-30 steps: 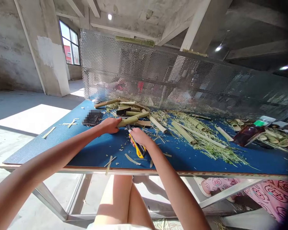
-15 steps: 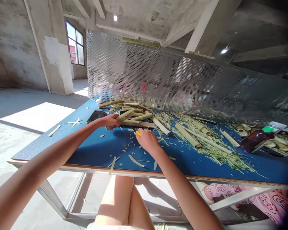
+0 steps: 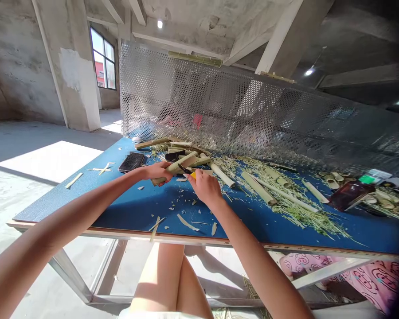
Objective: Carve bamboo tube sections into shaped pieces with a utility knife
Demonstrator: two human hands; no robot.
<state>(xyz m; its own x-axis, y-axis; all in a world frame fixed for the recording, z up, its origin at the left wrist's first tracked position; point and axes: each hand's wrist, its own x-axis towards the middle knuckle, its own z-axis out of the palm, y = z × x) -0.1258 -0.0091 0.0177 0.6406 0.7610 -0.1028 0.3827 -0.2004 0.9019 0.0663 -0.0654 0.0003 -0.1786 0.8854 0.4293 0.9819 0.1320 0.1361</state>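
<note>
My left hand (image 3: 158, 171) is closed round the near end of a pale green bamboo tube (image 3: 179, 165), which slants up and away over the blue table (image 3: 126, 206). Just right of it, my right hand (image 3: 204, 186) is closed on a yellow utility knife (image 3: 192, 174). Only the knife's yellow front and dark blade show, and the blade lies against the tube's side. A pile of cut bamboo tubes (image 3: 182, 149) lies right behind both hands.
A black phone (image 3: 131, 161) lies left of the tube. Longer bamboo pieces (image 3: 258, 187) and green shavings (image 3: 302, 212) cover the table's right half. A brown bottle (image 3: 350, 195) lies far right. A perforated metal screen (image 3: 239, 110) backs the table. Pink patterned clothing (image 3: 369, 274) shows under its right end.
My left hand has raised and tilted the bamboo tube off the pile. My right hand has moved up from the table's middle, and the knife blade now rests against the tube.
</note>
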